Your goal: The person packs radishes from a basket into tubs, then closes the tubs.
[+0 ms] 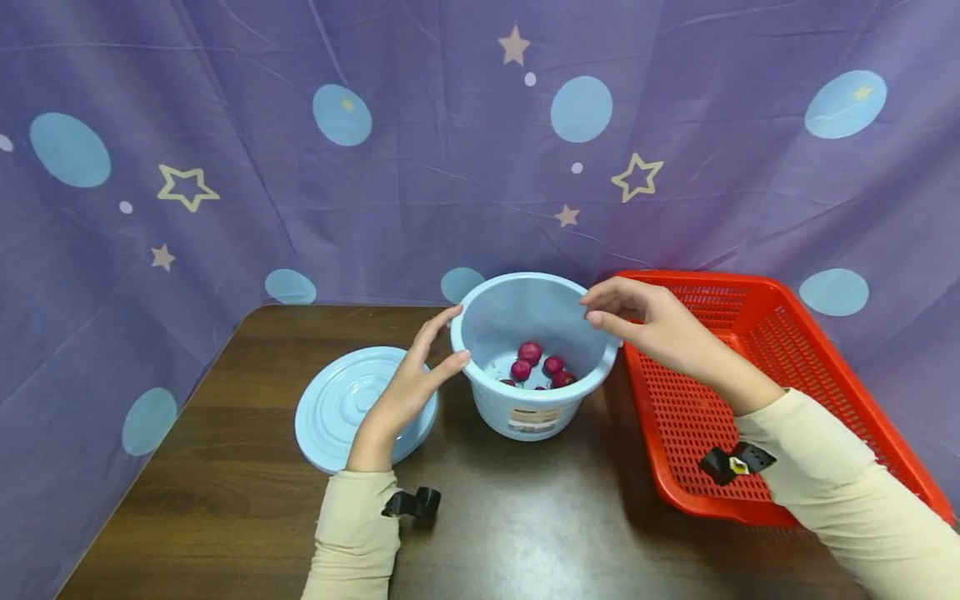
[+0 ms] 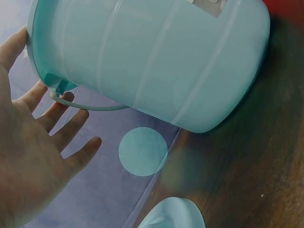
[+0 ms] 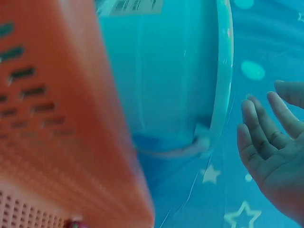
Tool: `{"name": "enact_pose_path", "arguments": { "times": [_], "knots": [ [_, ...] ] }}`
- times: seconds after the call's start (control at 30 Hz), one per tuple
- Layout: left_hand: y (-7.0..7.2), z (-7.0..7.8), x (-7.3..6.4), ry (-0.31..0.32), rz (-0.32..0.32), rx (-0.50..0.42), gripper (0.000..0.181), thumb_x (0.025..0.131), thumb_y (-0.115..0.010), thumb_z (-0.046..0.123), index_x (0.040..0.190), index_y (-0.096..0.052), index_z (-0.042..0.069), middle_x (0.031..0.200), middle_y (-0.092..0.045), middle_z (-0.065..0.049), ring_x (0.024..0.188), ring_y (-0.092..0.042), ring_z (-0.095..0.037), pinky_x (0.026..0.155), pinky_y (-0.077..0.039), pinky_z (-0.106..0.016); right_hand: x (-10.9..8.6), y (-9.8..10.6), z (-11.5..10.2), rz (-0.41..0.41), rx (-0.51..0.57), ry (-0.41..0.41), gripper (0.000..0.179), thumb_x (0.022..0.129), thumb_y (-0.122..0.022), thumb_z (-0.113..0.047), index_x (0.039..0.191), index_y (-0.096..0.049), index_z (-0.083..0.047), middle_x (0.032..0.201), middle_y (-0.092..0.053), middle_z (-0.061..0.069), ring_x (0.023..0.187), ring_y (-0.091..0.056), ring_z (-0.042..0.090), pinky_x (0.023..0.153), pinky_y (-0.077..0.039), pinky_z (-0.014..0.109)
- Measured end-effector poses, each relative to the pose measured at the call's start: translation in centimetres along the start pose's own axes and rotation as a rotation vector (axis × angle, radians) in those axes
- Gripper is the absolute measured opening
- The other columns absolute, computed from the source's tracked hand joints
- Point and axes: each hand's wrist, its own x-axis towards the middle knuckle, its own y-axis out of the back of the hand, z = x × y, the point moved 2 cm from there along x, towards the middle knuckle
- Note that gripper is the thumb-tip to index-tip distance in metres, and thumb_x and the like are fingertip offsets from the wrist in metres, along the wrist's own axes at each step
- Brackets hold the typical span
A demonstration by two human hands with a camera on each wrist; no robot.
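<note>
A light blue bucket (image 1: 536, 408) stands upright on the table, with several small round purple-red vegetables (image 1: 529, 353) at its bottom; their exact kind is unclear. My left hand (image 1: 408, 379) is at the bucket's left rim, thumb and fingers spread apart. In the left wrist view a fingertip of this hand (image 2: 40, 147) touches the rim, and other fingers lie near the bucket's handle (image 2: 95, 107). My right hand (image 1: 656, 325) hovers at the right rim with loosely bent fingers, nothing in it. The right wrist view shows that hand (image 3: 280, 156) apart from the bucket (image 3: 166, 71).
A round light blue lid (image 1: 330, 417) lies on the wooden table (image 1: 225, 467), left of the bucket and partly behind my left hand. To the right stands a red slotted basket (image 1: 660, 475), under my right forearm. A purple patterned curtain (image 1: 450, 167) hangs behind the table.
</note>
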Motion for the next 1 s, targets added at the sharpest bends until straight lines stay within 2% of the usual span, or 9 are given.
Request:
{"name": "enact_pose_path", "arguments": {
  "times": [0.23,0.37,0.57,0.83,1.0],
  "knots": [
    [0.1,0.2,0.1,-0.014,0.001,0.002,0.062,0.096,-0.062,0.034,0.152,-0.036,0.030,0.155,-0.030,0.003,0.143,-0.024,-0.022,0.113,-0.021,-0.058,0.0,1.8,2.6,0.049,0.017,-0.032,0.023,0.096,-0.066,-0.013,0.117,-0.067,-0.004,0.107,-0.069,0.012,0.092,-0.065,0.024,0.077,-0.053,0.022],
    [0.0,0.1,0.1,-0.002,0.000,-0.007,0.063,0.096,-0.063,0.034,0.153,-0.035,0.027,0.156,-0.028,0.001,0.145,-0.022,-0.027,0.113,-0.020,-0.059,-0.2,2.6,4.2,0.071,0.034,-0.068,0.024,0.097,-0.066,-0.014,0.118,-0.067,-0.004,0.111,-0.068,0.013,0.093,-0.066,0.018,0.078,-0.054,0.023],
    [0.0,0.1,0.0,0.005,-0.002,-0.011,0.063,0.097,-0.062,0.033,0.153,-0.035,0.028,0.156,-0.028,0.001,0.145,-0.022,-0.026,0.113,-0.020,-0.059,-0.4,3.5,6.0,0.107,0.016,-0.116,0.026,0.098,-0.065,-0.019,0.119,-0.067,-0.004,0.112,-0.068,0.013,0.092,-0.066,0.008,0.081,-0.051,0.018],
    [0.1,0.1,-0.1,0.011,-0.001,-0.018,0.062,0.097,-0.062,0.031,0.153,-0.035,0.028,0.157,-0.026,0.001,0.145,-0.020,-0.032,0.112,-0.021,-0.061,-0.1,3.8,9.0,0.088,-0.057,-0.147,0.028,0.098,-0.063,-0.017,0.120,-0.065,0.000,0.114,-0.068,0.017,0.091,-0.063,0.006,0.079,-0.047,0.014],
    [0.1,0.1,-0.1,0.008,-0.005,-0.017,0.062,0.097,-0.062,0.033,0.153,-0.035,0.028,0.158,-0.025,0.001,0.145,-0.021,-0.026,0.113,-0.020,-0.060,0.1,3.5,11.1,0.049,-0.093,-0.194,0.030,0.098,-0.064,-0.016,0.122,-0.064,0.002,0.116,-0.067,0.020,0.095,-0.061,0.012,0.077,-0.047,0.016]
  ]
}}
